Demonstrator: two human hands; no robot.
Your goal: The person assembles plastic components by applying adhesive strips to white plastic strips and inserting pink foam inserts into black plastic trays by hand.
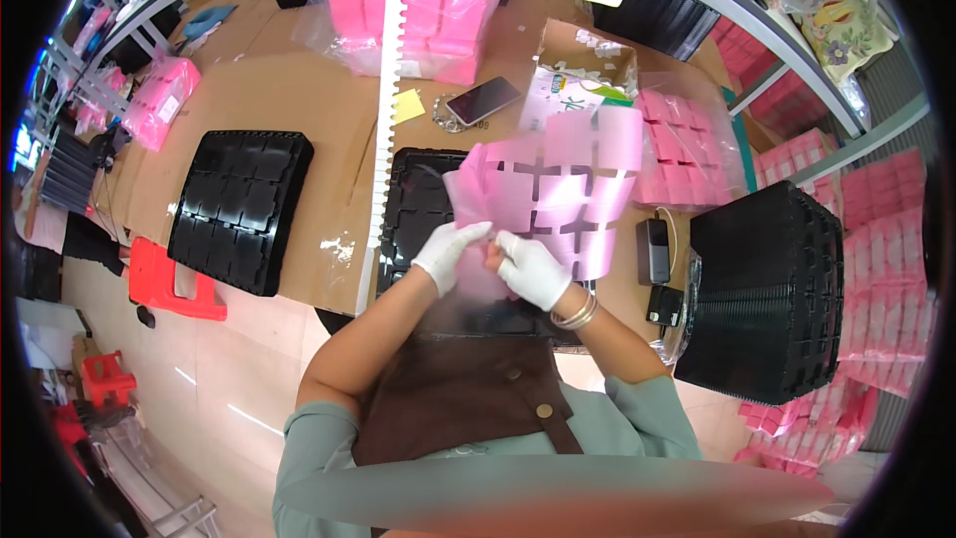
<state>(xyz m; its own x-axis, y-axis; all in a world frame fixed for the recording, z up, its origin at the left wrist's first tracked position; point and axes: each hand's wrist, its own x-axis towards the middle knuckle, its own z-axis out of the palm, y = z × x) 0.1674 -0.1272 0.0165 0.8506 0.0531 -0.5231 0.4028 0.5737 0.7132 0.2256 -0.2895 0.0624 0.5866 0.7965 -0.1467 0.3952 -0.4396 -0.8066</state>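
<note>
A glossy pink plastic sheet (511, 201) with cross-shaped slots is held up in front of me; its left part is bunched and folded. My left hand (450, 255), in a white glove, pinches its lower edge with closed fingers. Close beside it, my right hand (535, 269), also gloved and with bangles at the wrist, has its fingers closed at the same edge. Both thumbs nearly meet there. Below the sheet lies a black plastic tray (413, 201) on the table, partly covered by the sheet and my hands.
Another black tray (242, 209) lies at left, beyond a white toothed strip (386, 120). A phone (485, 102), bracelet (445, 115) and open carton (586, 52) sit farther back. Stacked black trays (762, 294) and a black charger (653, 251) stand right. Pink packs (423, 10) fill the back.
</note>
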